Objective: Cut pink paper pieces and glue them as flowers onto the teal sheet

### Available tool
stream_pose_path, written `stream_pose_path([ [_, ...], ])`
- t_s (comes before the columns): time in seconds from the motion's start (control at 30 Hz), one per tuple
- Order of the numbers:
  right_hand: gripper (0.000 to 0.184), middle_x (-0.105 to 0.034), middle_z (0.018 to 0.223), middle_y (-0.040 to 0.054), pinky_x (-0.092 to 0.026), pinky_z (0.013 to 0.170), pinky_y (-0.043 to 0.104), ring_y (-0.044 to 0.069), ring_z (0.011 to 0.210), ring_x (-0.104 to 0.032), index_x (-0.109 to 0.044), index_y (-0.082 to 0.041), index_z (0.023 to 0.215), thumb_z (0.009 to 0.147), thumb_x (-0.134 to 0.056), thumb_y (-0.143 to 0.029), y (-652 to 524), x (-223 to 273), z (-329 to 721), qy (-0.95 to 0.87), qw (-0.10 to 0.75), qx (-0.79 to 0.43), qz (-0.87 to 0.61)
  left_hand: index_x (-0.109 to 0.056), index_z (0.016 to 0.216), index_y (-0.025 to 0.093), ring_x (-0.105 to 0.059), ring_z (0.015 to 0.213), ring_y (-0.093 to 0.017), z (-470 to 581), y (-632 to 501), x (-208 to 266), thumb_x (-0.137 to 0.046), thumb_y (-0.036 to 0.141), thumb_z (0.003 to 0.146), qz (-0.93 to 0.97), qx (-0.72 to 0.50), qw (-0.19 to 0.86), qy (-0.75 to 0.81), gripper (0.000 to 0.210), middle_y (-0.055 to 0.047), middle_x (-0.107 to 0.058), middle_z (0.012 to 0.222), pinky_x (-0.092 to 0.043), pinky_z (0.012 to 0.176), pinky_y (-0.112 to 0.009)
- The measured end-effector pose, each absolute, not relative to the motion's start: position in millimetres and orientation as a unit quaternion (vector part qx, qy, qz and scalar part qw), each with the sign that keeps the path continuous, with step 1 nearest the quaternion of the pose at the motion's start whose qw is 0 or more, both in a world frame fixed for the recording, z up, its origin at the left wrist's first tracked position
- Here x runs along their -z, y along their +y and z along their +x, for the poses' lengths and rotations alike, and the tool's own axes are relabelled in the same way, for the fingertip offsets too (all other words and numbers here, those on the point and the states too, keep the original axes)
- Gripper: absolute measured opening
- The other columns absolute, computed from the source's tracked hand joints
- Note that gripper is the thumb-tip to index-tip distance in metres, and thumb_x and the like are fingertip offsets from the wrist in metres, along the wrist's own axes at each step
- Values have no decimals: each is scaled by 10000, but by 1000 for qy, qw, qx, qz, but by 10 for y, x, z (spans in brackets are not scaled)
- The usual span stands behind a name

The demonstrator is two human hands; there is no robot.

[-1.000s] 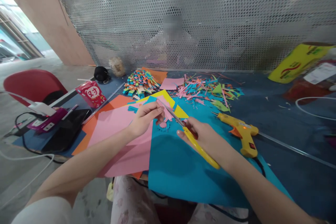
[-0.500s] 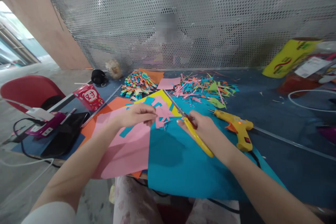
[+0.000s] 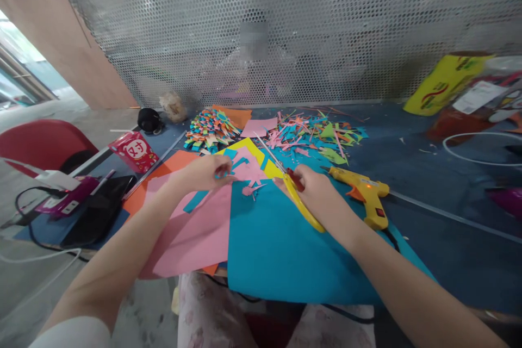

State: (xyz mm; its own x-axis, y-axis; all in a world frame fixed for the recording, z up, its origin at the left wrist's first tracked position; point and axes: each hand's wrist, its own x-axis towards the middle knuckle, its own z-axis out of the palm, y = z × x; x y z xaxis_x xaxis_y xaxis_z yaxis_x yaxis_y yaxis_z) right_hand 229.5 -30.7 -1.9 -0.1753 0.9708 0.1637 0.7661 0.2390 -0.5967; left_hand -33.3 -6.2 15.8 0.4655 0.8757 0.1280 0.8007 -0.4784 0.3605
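My right hand [image 3: 320, 196] grips yellow-handled scissors [image 3: 299, 204], blades pointing up and left over the paper. My left hand [image 3: 206, 172] rests on the sheets with its fingers pinched around a small blue paper scrap [image 3: 222, 175]. A pink cut-out piece [image 3: 249, 173] lies just right of that hand, between the two hands. Under both hands lie a large blue sheet [image 3: 281, 244], a pink sheet [image 3: 196, 234], an orange sheet [image 3: 179, 162] and a yellow sheet [image 3: 248, 148].
A yellow glue gun [image 3: 365, 196] lies right of my right hand. Heaps of coloured paper scraps [image 3: 310, 133] and folded strips [image 3: 210, 130] sit behind. A red box [image 3: 134, 150], black tablet [image 3: 98, 212] and cables are left. A perforated metal screen [image 3: 285, 27] backs the table.
My left hand let the pink cut-out drop onto the sheets and slid left, pinching a blue scrap. My right hand with the scissors drew back slightly and the blades point farther away.
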Motion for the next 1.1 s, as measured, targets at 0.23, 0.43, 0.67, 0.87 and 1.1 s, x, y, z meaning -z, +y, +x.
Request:
stream_pose_path([
  [0.23,364,-532,611,-1,-268,482,248,149,522,-457,-403,-233,709,783,-496,-577,-310,-54,2291,-735,233,-203,-603,-557,1142,227,-620,920,-194,-7,-150,-3,-749,368,654,861,-195,254,396,543,-32,-683,944,-441,879,-323],
  [0.43,352,-582,674,35,-273,486,250,168,574,-520,-436,-219,748,798,-500,-561,-343,-119,2285,-734,214,-206,-611,-591,1075,184,-645,796,-161,44,-137,133,-663,230,717,821,-228,321,413,369,-22,-690,829,-482,785,-285],
  [0.67,363,-594,700,41,-264,473,253,175,583,-525,-447,-218,768,803,-481,-577,-350,-129,2282,-734,205,-205,-614,-632,1005,211,-655,790,-153,59,-175,88,-625,144,685,825,-219,281,438,327,-3,-702,813,-483,739,-253],
  [0.87,349,-603,707,49,-259,465,254,178,580,-530,-477,-211,783,799,-501,-558,-351,-128,2278,-734,204,-201,-615,-611,1014,183,-644,736,-149,52,-175,10,-647,266,747,804,-257,321,430,282,-36,-706,776,-458,655,-248],
  [1.1,359,-608,715,49,-279,482,255,189,613,-545,-470,-215,786,793,-503,-572,-334,-139,2300,-724,221,-215,-617,-597,960,144,-641,663,-122,-10,-85,3,-736,299,662,695,-360,445,435,364,-19,-663,725,-502,632,-236],
])
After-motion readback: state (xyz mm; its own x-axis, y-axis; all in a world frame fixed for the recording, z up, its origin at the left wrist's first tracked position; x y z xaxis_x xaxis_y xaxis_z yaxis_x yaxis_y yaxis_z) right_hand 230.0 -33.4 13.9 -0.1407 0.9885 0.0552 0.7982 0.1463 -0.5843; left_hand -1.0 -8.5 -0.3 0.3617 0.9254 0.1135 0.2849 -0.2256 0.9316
